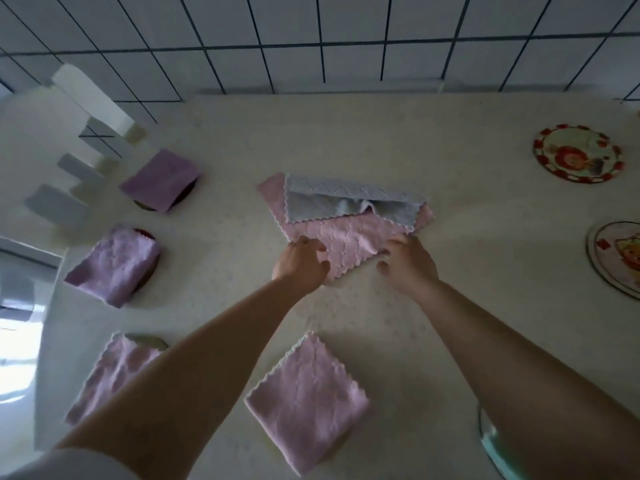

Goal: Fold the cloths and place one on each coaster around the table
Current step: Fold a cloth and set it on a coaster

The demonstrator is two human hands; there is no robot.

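four folded cloths on pale table

A single head-worn view looks forward and steeply down from above the near edge of the counter. It sits close over both forearms and faces the tiled wall at the far side, with wide-angle bending at the edges.

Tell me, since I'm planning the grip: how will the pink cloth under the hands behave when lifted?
The pink cloth will probably flop and drape, since it lies limp and flat under the grey cloth. It looks thin, so likely light. Lifting may drag the grey cloth along, as that one rests on it. Left hand and right hand are on its near edge.
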